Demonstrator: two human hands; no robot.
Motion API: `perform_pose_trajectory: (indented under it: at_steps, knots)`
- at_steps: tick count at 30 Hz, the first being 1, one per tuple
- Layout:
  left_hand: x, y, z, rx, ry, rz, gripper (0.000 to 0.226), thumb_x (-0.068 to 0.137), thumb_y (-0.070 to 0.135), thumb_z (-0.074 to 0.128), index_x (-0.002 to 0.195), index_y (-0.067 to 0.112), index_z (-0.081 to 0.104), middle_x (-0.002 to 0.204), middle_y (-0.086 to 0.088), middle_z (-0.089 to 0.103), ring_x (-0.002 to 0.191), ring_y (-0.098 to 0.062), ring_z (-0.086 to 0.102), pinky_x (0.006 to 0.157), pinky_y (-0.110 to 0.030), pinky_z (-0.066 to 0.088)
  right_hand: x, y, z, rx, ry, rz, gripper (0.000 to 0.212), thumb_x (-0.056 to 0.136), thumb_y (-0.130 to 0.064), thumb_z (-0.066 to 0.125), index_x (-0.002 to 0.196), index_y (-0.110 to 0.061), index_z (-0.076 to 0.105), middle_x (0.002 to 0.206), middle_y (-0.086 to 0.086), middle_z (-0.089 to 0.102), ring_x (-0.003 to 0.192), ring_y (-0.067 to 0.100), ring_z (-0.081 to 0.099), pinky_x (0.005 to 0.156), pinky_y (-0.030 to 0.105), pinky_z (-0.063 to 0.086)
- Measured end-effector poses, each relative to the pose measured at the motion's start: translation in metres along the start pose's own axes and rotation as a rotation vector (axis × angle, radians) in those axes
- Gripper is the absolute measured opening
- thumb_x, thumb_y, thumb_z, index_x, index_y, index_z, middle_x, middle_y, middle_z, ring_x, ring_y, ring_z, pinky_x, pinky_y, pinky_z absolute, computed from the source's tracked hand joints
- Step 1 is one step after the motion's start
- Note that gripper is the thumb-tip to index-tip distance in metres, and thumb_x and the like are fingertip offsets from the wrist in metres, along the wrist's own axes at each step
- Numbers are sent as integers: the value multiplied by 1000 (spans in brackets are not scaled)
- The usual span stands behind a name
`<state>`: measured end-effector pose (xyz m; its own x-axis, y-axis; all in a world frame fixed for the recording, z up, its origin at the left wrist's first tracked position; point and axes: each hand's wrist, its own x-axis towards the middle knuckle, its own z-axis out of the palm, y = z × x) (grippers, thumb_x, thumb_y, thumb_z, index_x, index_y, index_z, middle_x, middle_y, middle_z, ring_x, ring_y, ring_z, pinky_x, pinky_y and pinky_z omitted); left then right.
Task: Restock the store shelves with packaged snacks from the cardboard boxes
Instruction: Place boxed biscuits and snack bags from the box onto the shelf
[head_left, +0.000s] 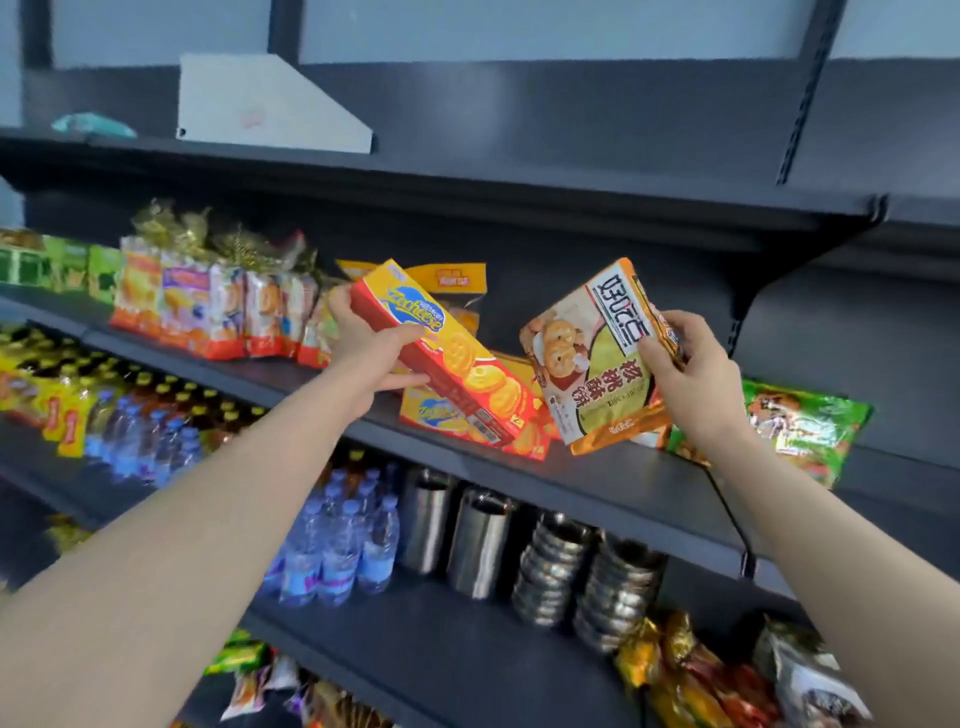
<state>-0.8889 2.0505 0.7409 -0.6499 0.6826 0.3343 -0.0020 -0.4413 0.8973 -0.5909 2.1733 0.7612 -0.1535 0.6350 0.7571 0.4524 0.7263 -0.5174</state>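
Dark store shelving fills the view. Below the middle shelf (597, 483) stand water bottles (337, 545) and steel cups (478, 535). Above that shelf's front edge, the left hand (363, 348) has its grip clamped on a red-and-yellow cracker box (452, 358); the right hand (691, 374) pinches an orange cookie pack (597, 358). Behind lie more packets.

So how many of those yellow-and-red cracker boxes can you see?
2. One cracker box is held tilted in the left hand; a second box lies on the shelf beneath it. More may be hidden behind.
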Motion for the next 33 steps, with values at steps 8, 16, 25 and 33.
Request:
perform_pose_trajectory:
  at_steps: [8,16,25,33]
  knots:
    - [57,-62,78,-139,103,-104,69,93,-6,61,138,31,25,122,-11,40,83,-24,63,80,-47,61,57,70,-12,-384,101,-89,31,100,-41,51,131,-39,50,89,2,65,81,31,61,66,38,46]
    - [94,-117,97,438,210,-42,71,88,-14,55,144,18,26,145,-15,36,122,-33,51,67,-27,52,83,134,0,-559,-114,-22,33,100,-40,53,133,-37,55,92,6,70,86,34,64,62,34,44]
    - [90,-137,114,1267,28,455,48,94,11,63,137,28,55,140,-2,47,127,-30,40,100,-42,42,92,164,26,-557,-151,-10,33,99,-42,55,132,-37,57,79,0,60,78,31,62,62,34,47]
    - [93,-133,136,1288,18,612,44,85,11,63,127,23,65,133,-3,56,124,-28,41,105,-39,39,108,173,30,-710,-260,-120,33,96,-47,58,127,-38,65,117,5,69,101,31,65,77,37,54]
